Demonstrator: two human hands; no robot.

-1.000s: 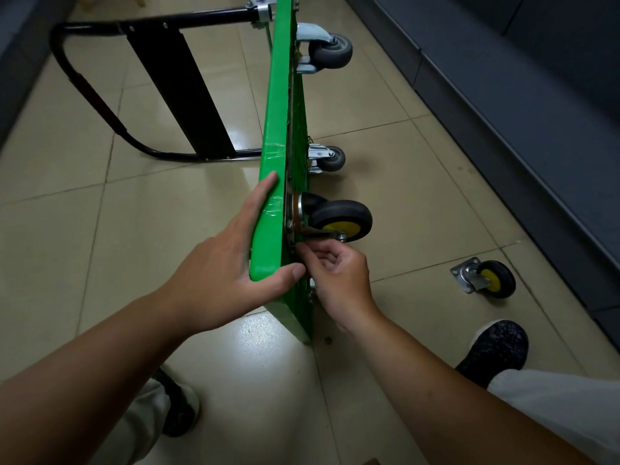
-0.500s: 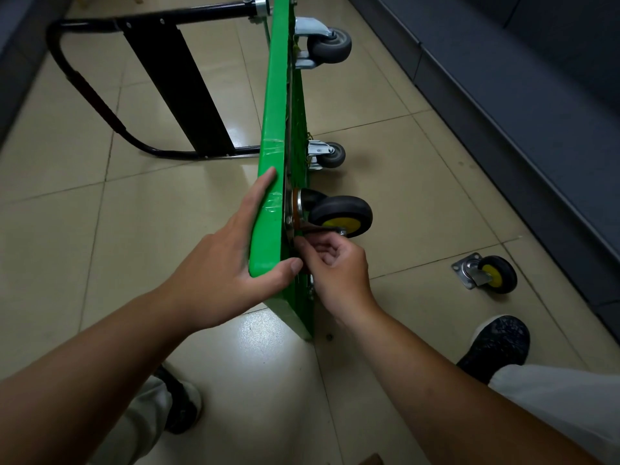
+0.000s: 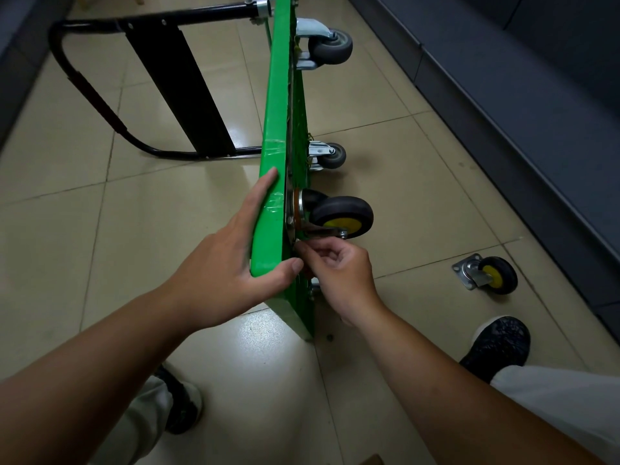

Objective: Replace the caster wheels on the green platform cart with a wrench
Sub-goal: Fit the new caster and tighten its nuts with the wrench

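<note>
Our left hand clasps the near edge of the green platform cart, tipped sideways on the floor. Our right hand curls at the plate of its yellow-hubbed caster; what it holds is hidden.

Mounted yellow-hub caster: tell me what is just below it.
The right hand, fingers curled against the green platform underside at the mounting plate of the caster. Whatever they pinch is covered by the fingers. The left hand grips the platform edge.

count: 1 green flat platform cart, 1 black tubular handle. 2 grey-wheeled steel casters. 2 black-tyred yellow-hub casters. 2 hands: left hand, right hand. 2 dark shoes.
</note>
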